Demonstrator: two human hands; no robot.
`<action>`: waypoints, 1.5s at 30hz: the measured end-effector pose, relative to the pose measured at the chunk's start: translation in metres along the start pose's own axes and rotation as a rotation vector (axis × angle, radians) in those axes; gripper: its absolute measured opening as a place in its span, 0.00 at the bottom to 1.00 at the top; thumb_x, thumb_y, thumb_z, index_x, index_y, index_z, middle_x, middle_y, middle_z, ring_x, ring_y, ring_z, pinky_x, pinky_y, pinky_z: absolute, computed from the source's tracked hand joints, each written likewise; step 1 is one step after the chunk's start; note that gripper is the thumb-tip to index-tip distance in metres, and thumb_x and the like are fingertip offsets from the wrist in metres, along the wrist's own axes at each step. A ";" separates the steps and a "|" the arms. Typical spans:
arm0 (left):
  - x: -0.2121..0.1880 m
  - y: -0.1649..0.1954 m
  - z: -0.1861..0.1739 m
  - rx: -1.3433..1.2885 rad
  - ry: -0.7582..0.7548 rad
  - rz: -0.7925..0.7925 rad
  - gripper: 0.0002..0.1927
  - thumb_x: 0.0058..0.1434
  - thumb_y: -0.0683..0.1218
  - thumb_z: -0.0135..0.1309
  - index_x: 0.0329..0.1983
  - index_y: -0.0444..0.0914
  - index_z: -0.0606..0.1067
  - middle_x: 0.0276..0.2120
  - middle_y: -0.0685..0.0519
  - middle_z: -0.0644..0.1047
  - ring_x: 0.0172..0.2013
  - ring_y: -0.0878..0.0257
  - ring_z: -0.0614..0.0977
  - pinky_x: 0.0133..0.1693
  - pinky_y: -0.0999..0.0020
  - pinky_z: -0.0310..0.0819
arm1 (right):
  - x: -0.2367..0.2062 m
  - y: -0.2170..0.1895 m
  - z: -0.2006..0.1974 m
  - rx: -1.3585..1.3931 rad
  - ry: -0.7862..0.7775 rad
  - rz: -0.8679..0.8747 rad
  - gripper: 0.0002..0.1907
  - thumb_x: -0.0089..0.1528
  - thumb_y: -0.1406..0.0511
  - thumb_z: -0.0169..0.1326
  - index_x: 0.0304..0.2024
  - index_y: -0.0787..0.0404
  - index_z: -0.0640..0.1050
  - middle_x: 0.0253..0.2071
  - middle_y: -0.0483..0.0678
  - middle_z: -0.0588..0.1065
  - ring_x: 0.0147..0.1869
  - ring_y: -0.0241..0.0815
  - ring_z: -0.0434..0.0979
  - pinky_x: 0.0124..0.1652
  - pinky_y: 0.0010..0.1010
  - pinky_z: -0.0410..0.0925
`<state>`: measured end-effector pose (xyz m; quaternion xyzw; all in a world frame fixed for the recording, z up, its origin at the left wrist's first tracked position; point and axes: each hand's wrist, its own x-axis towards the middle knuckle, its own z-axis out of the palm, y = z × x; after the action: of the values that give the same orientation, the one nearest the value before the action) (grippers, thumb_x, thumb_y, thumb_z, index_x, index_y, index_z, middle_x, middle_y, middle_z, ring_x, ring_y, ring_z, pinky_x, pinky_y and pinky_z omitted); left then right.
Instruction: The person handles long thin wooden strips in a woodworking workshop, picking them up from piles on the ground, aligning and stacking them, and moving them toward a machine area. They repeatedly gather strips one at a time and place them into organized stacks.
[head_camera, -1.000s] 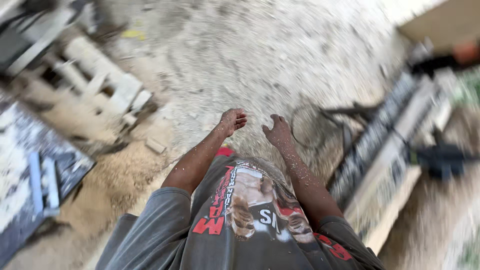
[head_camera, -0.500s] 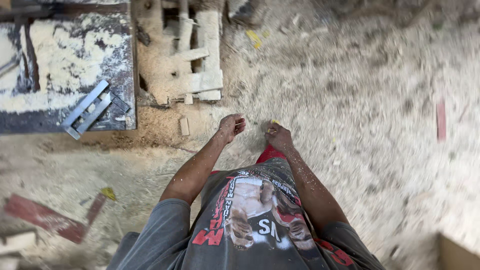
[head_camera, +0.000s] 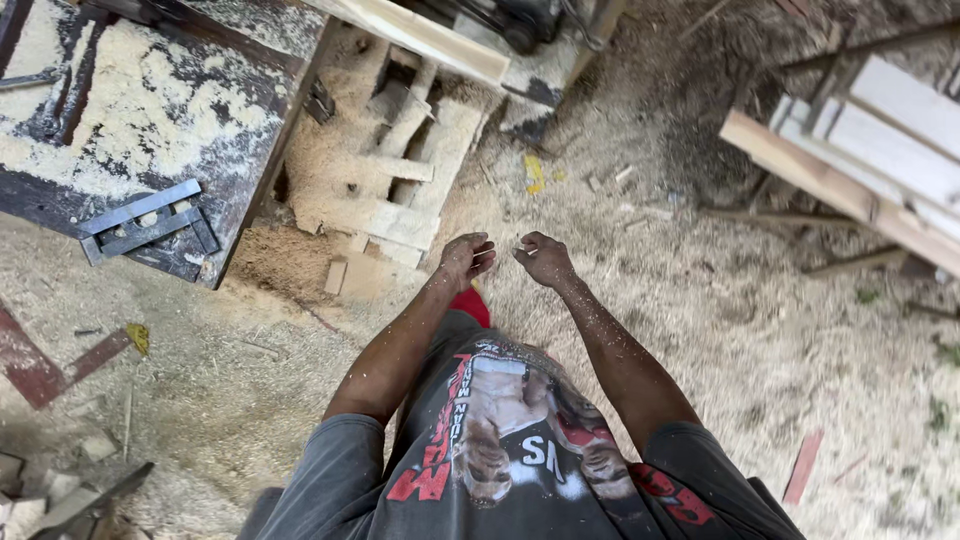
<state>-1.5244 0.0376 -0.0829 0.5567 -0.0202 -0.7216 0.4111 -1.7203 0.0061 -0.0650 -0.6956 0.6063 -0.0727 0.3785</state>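
Note:
My left hand (head_camera: 466, 257) and my right hand (head_camera: 543, 259) hang side by side in front of my chest, a small gap between them. On both the fingers are curled inward in a loose fist with nothing in them. Sawdust speckles both forearms. Below them is a sawdust-covered floor (head_camera: 700, 330). A dusty wooden frame (head_camera: 395, 190) lies just ahead of my left hand. My grey printed shirt (head_camera: 500, 450) fills the bottom of the view.
A dark work table (head_camera: 150, 120) heaped with sawdust stands at the upper left, with a grey metal bracket (head_camera: 145, 222) near its edge. Pale planks (head_camera: 860, 150) are stacked at the right. Another board (head_camera: 420, 35) crosses the top. Red wood strips (head_camera: 40, 365) lie at the left.
The view has swung and moved forward, so the table and wooden frame now sit closer and the planks show at the right. Both hands stay together in front of me, still holding nothing.

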 end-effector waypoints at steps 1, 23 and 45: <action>0.014 0.013 0.006 -0.022 0.002 0.020 0.12 0.67 0.47 0.54 0.52 0.40 0.76 0.42 0.51 0.82 0.37 0.61 0.84 0.38 0.66 0.82 | 0.020 -0.002 -0.006 -0.004 -0.024 -0.011 0.25 0.59 0.50 0.63 0.50 0.59 0.78 0.45 0.50 0.81 0.48 0.47 0.84 0.49 0.37 0.74; 0.174 0.127 0.090 -0.766 0.495 0.318 0.11 0.70 0.49 0.50 0.51 0.39 0.75 0.36 0.52 0.80 0.32 0.63 0.79 0.34 0.68 0.76 | 0.422 -0.098 -0.103 -0.128 -0.561 -0.317 0.44 0.55 0.48 0.64 0.66 0.65 0.68 0.55 0.60 0.76 0.55 0.54 0.77 0.53 0.43 0.71; 0.110 0.014 0.237 -0.735 0.618 0.516 0.16 0.68 0.49 0.52 0.56 0.38 0.74 0.40 0.53 0.80 0.35 0.64 0.81 0.38 0.69 0.80 | 0.303 -0.029 -0.194 0.322 -1.043 -0.159 0.19 0.60 0.59 0.68 0.44 0.67 0.80 0.31 0.46 0.79 0.25 0.32 0.75 0.24 0.23 0.69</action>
<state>-1.7154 -0.1407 -0.0729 0.5395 0.2190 -0.3595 0.7292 -1.7288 -0.3515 -0.0189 -0.6163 0.2654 0.1612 0.7237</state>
